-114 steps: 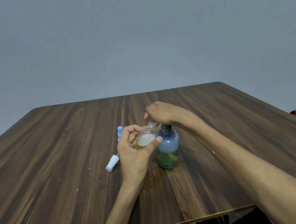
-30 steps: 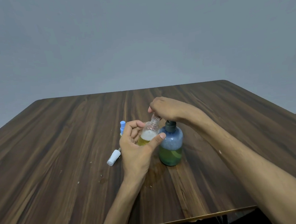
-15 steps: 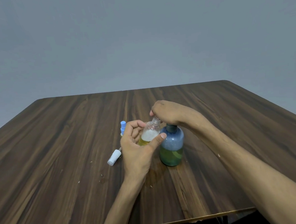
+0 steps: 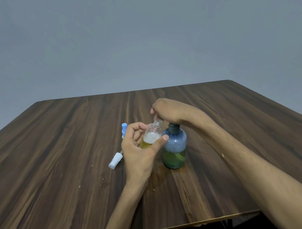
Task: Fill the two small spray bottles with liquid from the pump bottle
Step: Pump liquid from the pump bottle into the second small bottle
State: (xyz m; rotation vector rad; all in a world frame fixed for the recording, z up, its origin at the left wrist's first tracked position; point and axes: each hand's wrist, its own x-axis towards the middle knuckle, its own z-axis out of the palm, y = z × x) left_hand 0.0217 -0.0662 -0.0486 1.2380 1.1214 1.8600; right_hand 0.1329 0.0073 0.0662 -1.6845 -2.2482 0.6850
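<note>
Step in hand: pumping liquid into the first small spray bottle (image 4: 152, 134), judged from the uncapped neck held under the pump head.
Left hand (image 4: 138, 151): wrapped round the clear spray bottle, thumb across the front, fingers behind; bottle tilted with its threaded mouth toward 1 o'clock.
Right hand (image 4: 171, 111): resting on top of the pump bottle (image 4: 174, 146), covering the pump head; whether the fingers curl round the head or press flat cannot be told.
Fill level: yellow liquid at the bottom, white foam above, roughly halfway by eye.
Pump bottle: standing upright on the wooden table (image 4: 60, 156), just at 3 o'clock of the spray bottle, touching the left thumb; green liquid in its lower part.
Second spray bottle (image 4: 124, 129): blue-topped, at 9 o'clock behind the left hand, mostly hidden.
White spray cap (image 4: 115, 160): lying on its side at 8 o'clock.
Doing it well: keep the mouth right under the spout, press slowly, pause so foam settles before overflow.
</note>
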